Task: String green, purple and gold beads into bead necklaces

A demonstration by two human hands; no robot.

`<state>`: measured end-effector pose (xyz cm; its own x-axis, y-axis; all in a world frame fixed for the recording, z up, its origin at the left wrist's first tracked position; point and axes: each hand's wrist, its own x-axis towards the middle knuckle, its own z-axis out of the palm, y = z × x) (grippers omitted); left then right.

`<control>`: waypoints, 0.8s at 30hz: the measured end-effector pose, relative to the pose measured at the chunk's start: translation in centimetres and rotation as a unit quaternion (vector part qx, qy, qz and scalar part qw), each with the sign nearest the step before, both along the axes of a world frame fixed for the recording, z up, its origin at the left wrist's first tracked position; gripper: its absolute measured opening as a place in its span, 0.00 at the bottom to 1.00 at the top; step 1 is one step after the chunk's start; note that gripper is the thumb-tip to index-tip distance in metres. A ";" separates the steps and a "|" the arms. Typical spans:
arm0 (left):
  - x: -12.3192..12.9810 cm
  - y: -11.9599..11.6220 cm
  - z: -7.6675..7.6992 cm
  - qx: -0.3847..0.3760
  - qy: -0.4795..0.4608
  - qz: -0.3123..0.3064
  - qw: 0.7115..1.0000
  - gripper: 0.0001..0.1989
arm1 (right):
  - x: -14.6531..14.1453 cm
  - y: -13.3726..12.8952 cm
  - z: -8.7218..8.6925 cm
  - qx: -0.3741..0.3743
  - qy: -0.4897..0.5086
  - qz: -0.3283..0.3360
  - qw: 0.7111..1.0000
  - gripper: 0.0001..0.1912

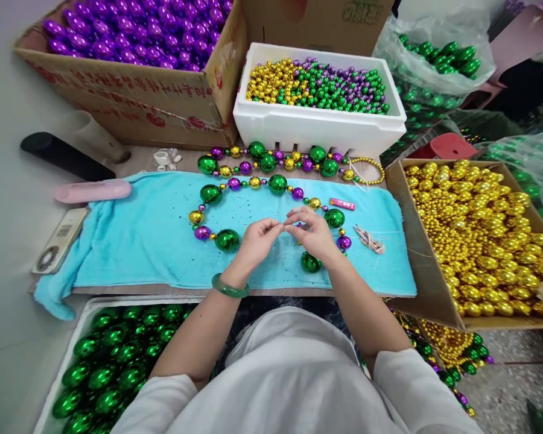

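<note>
Turquoise towel (136,241) under hands. Left hand (259,240): thumb and forefinger pinched closed. Right hand (314,235): likewise, fingertips meeting left's; anything gripped too small to tell. Bead strand (277,184) beyond.

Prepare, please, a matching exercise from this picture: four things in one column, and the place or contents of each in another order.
Things:
1. green bangle
2. front beaded strand
3. upper white box
4. right cardboard box

Places or contents:
A. holds gold beads of different sizes
B. holds small gold, green and purple beads
C. around the left wrist
D. curved on the turquoise towel

Pairs: 1-C, 2-D, 3-B, 4-A
</note>
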<state>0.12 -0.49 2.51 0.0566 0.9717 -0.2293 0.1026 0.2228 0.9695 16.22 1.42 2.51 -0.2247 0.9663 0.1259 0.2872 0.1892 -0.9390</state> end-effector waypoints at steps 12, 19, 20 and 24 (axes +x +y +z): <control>-0.9 -0.2 0.3 -0.066 -0.083 -0.027 0.994 0.20 | -0.3 -0.1 -0.2 -0.159 0.095 -0.037 0.982 0.14; -1.0 -0.1 0.0 -0.075 -0.135 -0.011 0.988 0.19 | 0.1 -0.5 0.2 -0.233 0.096 0.007 0.968 0.15; -1.1 -0.2 0.0 -0.079 -0.143 -0.010 0.987 0.19 | 0.0 -0.5 0.1 -0.230 0.086 0.004 0.969 0.14; -1.4 -0.3 0.0 -0.083 -0.146 -0.007 0.986 0.20 | -0.3 -0.3 -0.4 -0.211 0.084 -0.013 0.974 0.13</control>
<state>-1.31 -0.75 2.49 0.1578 0.9211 -0.3559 -0.1716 0.3806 0.9087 15.96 1.16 2.14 -0.2103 0.9447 -0.2515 0.1230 -0.2297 -0.9655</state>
